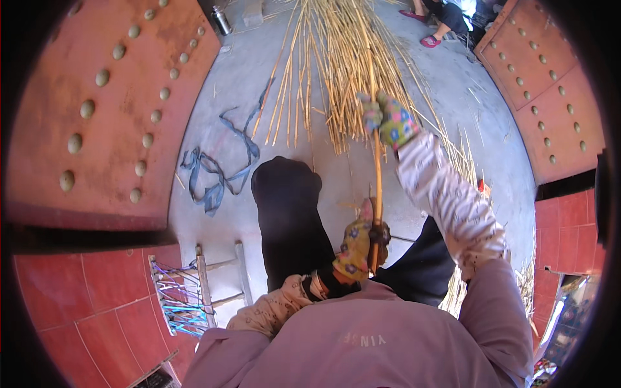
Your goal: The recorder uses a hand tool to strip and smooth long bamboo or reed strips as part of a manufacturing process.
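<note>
I hold one long yellow reed stalk [377,168] upright between both gloved hands. My left hand [358,244], in a flowered glove, grips its lower end just above my lap. My right hand [389,119], in a green and pink flowered glove, is closed around the stalk higher up, arm stretched forward. Beyond that hand a big pile of the same yellow stalks [336,64] lies fanned out on the grey concrete floor. My knee in dark trousers [288,207] sticks out below the pile.
A tangle of blue straps [217,171] lies on the floor to the left. A small wooden stool with woven cords [194,291] stands at lower left. Studded red doors [97,110] flank both sides. A metal flask [221,21] stands far back. Another person's feet in pink shoes [430,40] are beyond the pile.
</note>
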Motion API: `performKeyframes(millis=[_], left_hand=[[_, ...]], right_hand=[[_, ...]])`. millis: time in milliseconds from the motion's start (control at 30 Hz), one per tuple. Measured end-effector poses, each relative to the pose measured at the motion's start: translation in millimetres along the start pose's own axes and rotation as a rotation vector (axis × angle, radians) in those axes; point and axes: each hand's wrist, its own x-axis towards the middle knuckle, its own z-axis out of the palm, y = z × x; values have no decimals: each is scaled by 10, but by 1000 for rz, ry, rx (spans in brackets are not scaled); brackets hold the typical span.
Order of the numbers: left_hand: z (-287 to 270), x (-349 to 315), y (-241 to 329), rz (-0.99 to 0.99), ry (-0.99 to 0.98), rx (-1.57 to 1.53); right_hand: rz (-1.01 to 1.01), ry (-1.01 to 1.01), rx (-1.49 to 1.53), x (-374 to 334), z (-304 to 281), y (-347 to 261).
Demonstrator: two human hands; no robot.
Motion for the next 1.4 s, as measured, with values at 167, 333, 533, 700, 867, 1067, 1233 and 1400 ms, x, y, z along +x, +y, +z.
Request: performKeyframes(millis=[167,333,533,700,867,1067,1233,1400], left_hand=[[390,47,-10,217,341,220],[420,120,3,11,332,261],[664,319,350,213,386,167],[883,587,312,639,335,633],[906,1123,694,647,340,334],[775,1688,452,639,336,164],[899,1769,389,570,330,364],[997,1800,346,789,387,687]], right_hand=[[-197,181,-151,305,56,-197],[-297,245,-132,156,-44,-371],[-58,345,-345,-305,364,113],[110,-308,-206,-317,-13,-332],[-202,-15,-273,-1040,-929,-423],[170,176,-262,-1706,-630,167],[-35,376,-600,-2160,-704,236],[13,600,-530,-3472,-1531,674]])
